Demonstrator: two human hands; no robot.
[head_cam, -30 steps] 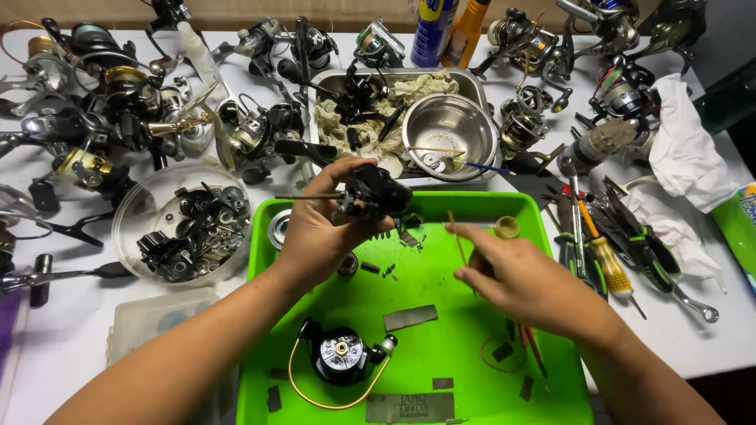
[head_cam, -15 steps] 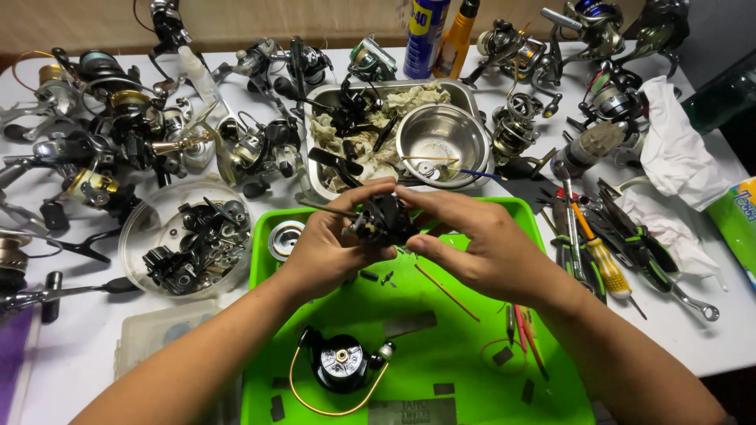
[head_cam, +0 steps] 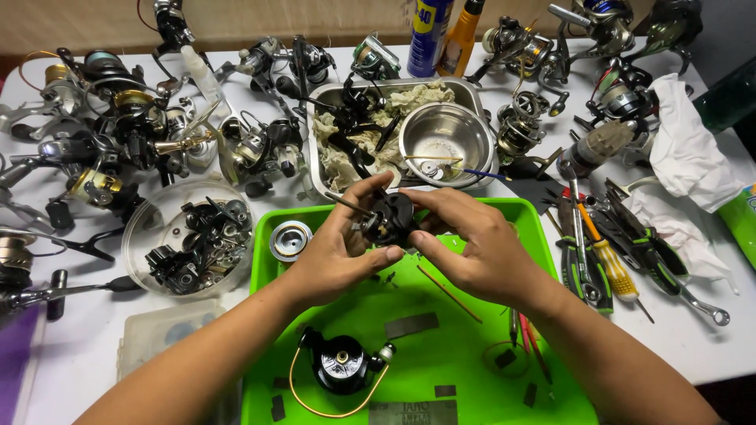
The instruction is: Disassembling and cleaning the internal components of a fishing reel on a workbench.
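Both hands meet over the far half of the green tray [head_cam: 543, 260]. The left hand [head_cam: 339, 256] cups a black reel body [head_cam: 387, 219] from the near-left side, thumb across the front, fingers curled up behind it. The right hand [head_cam: 480, 252] closes in from the right, its thumb and fingertips pinched on the reel body's right edge — so both hands are shut around the one piece, neither spread. The reel body sits between the two palms, lifted off the tray, nearer the tray's far rim than its middle. A thin dark shaft sticks out of it toward the upper left, past the left fingers.

On the tray near the wrists: a black spool with a gold bail wire [head_cam: 340, 364] lies close to the left forearm, a thin brown rod [head_cam: 449, 293] lies just under the right hand, flat dark plates [head_cam: 411, 324] are scattered about. A small metal cup [head_cam: 290, 240] sits at the tray's far-left corner, just beside the left hand.

Beyond the tray — a steel pan [head_cam: 315, 142] with a rag and dark parts, with a round steel bowl [head_cam: 445, 135] in its right end. Left of the tray a clear round dish [head_cam: 142, 228] holds black parts. Spinning reels [head_cam: 134, 134] crowd the table's left and far side. Screwdrivers and pliers [head_cam: 606, 260] lie right of the tray, white cloth [head_cam: 685, 149] beyond them. Two spray cans [head_cam: 445, 31] stand at the far edge.
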